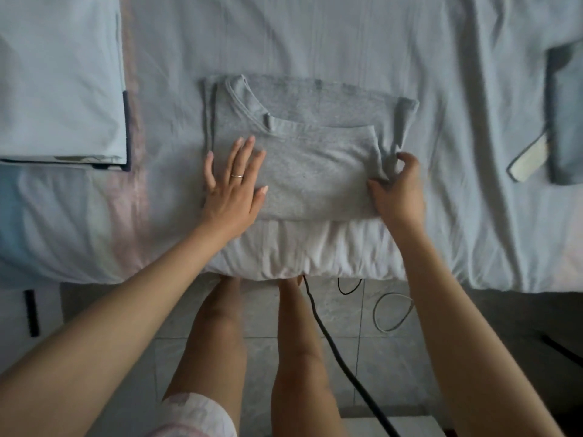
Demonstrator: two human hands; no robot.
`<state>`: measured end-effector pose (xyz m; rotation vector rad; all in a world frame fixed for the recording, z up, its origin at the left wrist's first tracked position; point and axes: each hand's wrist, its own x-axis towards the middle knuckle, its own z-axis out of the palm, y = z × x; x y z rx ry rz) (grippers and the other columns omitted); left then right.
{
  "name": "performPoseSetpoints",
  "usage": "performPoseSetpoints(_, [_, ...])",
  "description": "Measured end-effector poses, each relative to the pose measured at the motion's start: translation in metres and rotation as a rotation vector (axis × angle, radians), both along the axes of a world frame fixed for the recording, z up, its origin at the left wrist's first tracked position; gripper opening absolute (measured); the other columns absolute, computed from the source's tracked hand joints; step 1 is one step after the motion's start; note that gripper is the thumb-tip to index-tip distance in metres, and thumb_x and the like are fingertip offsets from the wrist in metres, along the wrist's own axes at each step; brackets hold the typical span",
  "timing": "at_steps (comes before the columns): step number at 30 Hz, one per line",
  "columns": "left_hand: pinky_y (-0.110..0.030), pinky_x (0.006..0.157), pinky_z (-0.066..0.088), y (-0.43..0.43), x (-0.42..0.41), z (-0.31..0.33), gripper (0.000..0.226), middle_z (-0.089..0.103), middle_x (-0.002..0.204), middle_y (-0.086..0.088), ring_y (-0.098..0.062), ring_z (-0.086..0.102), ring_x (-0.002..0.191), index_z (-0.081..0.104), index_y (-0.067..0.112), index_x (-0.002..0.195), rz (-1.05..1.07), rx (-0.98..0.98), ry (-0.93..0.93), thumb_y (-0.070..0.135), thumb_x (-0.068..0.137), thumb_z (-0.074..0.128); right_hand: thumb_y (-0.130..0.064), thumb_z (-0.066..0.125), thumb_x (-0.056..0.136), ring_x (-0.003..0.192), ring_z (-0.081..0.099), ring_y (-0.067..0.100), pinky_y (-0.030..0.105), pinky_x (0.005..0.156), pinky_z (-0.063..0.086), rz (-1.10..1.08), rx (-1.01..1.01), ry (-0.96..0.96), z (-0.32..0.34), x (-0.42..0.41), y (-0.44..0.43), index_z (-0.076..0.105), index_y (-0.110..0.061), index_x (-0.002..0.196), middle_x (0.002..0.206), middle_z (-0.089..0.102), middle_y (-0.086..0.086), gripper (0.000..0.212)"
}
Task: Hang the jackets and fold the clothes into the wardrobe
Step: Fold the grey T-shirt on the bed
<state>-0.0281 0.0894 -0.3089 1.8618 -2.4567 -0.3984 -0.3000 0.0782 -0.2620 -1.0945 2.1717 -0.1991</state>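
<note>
Legs [217, 335] at 6 o'clock. Left hand [232, 187] flat, fingers [244, 152] straight, presses folded shirt [315, 171]; right hand [399, 187] pinches its 3 o'clock edge on bed [315, 42].

Bed [315, 33] with rumpled pale sheet, grey tiled floor [394, 373], dim light

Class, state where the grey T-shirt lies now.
Head view, centre: the grey T-shirt lies on the bed sheet, left hand flat on it, right hand pinching its edge.
</note>
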Motion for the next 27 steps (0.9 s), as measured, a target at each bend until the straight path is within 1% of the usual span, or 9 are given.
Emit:
performPoseSetpoints(4, [-0.042,0.097,0.025,0.006,-0.021,0.020,0.033,0.051,0.134,-0.008,-0.022,0.042,0.124,0.058,0.015,0.108,0.076,-0.054,0.220,0.036,0.082,0.054,-0.015,0.059,0.087,0.096,0.060,0.042,0.040,0.065,0.040,0.268,0.130,0.175,0.022,0.007,-0.021,0.026,-0.006,0.138,0.109,0.062,0.022,0.061])
performPoseSetpoints(8, [-0.034,0.073,0.044,0.005,-0.035,0.041,0.032,0.064,0.083,0.002,-0.009,0.058,0.080,0.063,0.014,0.081,0.457,0.393,0.997,0.043,0.083,0.048,-0.015,0.052,0.089,0.106,0.057,0.040,0.036,0.070,0.034,0.355,0.086,0.222,0.055,0.046,-0.031,0.025,-0.007,0.143,0.118,0.061,0.021,0.061])
performPoseSetpoints(12, [-0.027,0.069,0.042,0.000,-0.031,0.057,0.047,0.071,0.089,-0.001,-0.013,0.064,0.080,0.068,0.017,0.091,0.981,0.783,1.551,0.049,0.095,0.035,-0.015,0.054,0.088,0.100,0.060,0.041,0.042,0.076,0.044,0.455,-0.067,0.116,0.067,0.113,-0.031,0.013,-0.008,0.149,0.112,0.064,0.021,0.074])
performPoseSetpoints(15, [-0.030,0.070,0.045,-0.004,-0.007,0.062,0.061,0.070,0.082,-0.003,-0.016,0.064,0.077,0.073,0.017,0.083,1.148,0.936,1.835,0.053,0.097,0.026,-0.028,0.062,0.087,0.094,0.064,0.035,0.044,0.077,0.051,0.541,-0.062,-0.246,0.057,0.162,-0.022,0.000,-0.009,0.151,0.110,0.064,0.020,0.091])
performPoseSetpoints(17, [-0.031,0.077,0.055,-0.005,0.002,0.059,0.047,0.073,0.091,-0.002,-0.015,0.069,0.087,0.072,0.016,0.096,1.170,0.866,1.806,0.048,0.097,0.037,-0.030,0.061,0.090,0.114,0.057,0.029,0.034,0.092,0.046,0.530,0.010,-0.458,0.044,0.173,-0.019,-0.006,-0.009,0.151,0.136,0.047,0.019,0.093])
performPoseSetpoints(19, [-0.030,0.084,0.055,0.002,0.014,0.047,0.034,0.070,0.104,-0.005,-0.018,0.068,0.095,0.062,0.008,0.116,1.156,0.710,1.447,0.029,0.090,0.062,-0.014,0.055,0.092,0.122,0.050,0.026,0.019,0.088,0.038,0.469,-0.076,-0.419,0.032,0.172,-0.029,0.006,-0.007,0.151,0.142,0.038,0.015,0.077])
performPoseSetpoints(20, [-0.024,0.082,0.055,0.007,0.017,0.041,0.039,0.067,0.106,-0.005,-0.017,0.066,0.094,0.057,0.004,0.120,1.116,0.634,1.241,0.017,0.085,0.069,-0.005,0.051,0.089,0.120,0.050,0.026,0.020,0.087,0.037,0.419,-0.153,-0.356,0.027,0.166,-0.037,0.014,-0.007,0.150,0.139,0.040,0.014,0.071])
performPoseSetpoints(23, [-0.010,0.066,0.041,0.022,0.016,0.039,0.030,0.056,0.090,0.004,-0.006,0.053,0.076,0.052,0.014,0.104,1.008,0.393,0.898,0.011,0.081,0.071,-0.002,0.051,0.080,0.126,0.044,0.030,0.038,0.102,0.038,0.457,-0.281,-0.139,0.017,0.147,-0.068,0.032,-0.009,0.145,0.138,0.041,0.014,0.068])
performPoseSetpoints(27, [-0.016,0.058,0.035,0.042,0.012,0.040,0.022,0.048,0.072,0.008,-0.005,0.046,0.064,0.051,0.014,0.088,1.018,0.274,0.824,0.023,0.082,0.070,-0.023,0.060,0.086,0.134,0.032,0.025,0.040,0.109,0.028,0.760,-0.206,0.033,0.013,0.149,-0.111,0.044,-0.023,0.140,0.143,0.040,0.003,0.056])
